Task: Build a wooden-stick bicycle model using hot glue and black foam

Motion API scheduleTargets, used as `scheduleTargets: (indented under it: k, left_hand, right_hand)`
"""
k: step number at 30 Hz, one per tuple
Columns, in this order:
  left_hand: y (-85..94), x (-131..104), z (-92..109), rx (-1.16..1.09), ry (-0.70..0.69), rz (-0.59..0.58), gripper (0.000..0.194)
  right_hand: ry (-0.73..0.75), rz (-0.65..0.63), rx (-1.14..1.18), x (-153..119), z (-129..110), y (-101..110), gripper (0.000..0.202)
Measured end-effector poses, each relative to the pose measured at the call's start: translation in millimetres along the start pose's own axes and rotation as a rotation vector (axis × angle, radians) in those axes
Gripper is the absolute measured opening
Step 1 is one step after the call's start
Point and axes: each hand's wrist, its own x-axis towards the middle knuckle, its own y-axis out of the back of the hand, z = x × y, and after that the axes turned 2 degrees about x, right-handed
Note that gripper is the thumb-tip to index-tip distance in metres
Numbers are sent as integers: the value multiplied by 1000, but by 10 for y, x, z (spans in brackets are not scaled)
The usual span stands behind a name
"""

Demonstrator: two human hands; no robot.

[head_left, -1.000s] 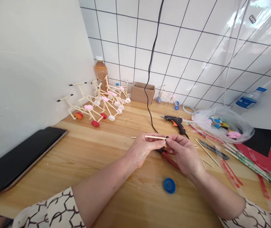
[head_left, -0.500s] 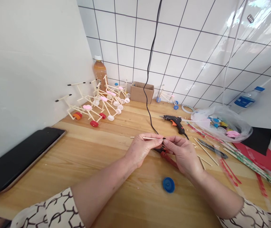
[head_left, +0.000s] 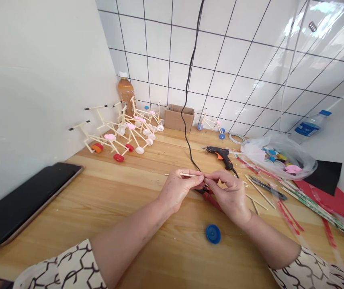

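Stick (head_left: 187,174) pinched in the left hand's (head_left: 176,188) fingers, its tip meeting the right hand's (head_left: 228,192) closed fingertips, above pliers (head_left: 210,197).

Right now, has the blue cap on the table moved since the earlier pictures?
No. The blue cap keeps its place relative to the glue gun; the whole view has just shifted slightly.

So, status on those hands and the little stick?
Left hand: gripping pale stick. Right hand: fingertips at its end. Close by: red-handled tool on table, partly hidden by right hand.
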Motion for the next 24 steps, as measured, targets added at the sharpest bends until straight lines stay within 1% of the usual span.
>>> scheduleTargets:
  k: [3,5,8,10,11,12,13,15,16,19,21,24]
  left_hand:
    - [2,0,-3,-2,-5,7,22]
    - [7,3,-8,-4,-10,16,21]
    - [23,18,-10,-21,-11,22,21]
    - [36,33,-8,-39,-5,23,22]
    - [42,40,-7,-46,2,23,23]
    - [48,47,-5,-52,10,24,23]
    - [53,52,-3,-58,19,27,23]
    - [58,59,1,-63,37,31,23]
    - [59,59,2,-63,43,33,22]
    - [58,57,6,-49,47,31,21]
    - [58,57,6,-31,39,25,19]
    - [60,61,8,6,15,12,16]
  right_hand:
    - [58,-12,-41,-5,24,-7,12]
    - [55,-38,-31,2,18,-4,12]
    - [-40,-130,27,65,11,56,11]
    - [-128,-174,51,160,66,143,17]
    - [-172,-171,41,223,124,195,21]
    - [-200,-138,16,291,202,249,25]
    - [-213,-112,-64,361,297,300,29]
    - [-255,-72,-384,490,511,380,33]
    - [-282,-68,-452,542,615,405,33]
    - [-332,-85,-589,630,839,417,31]
    - [-365,-99,-669,649,907,392,31]
    - [-427,-119,-755,666,945,347,35]
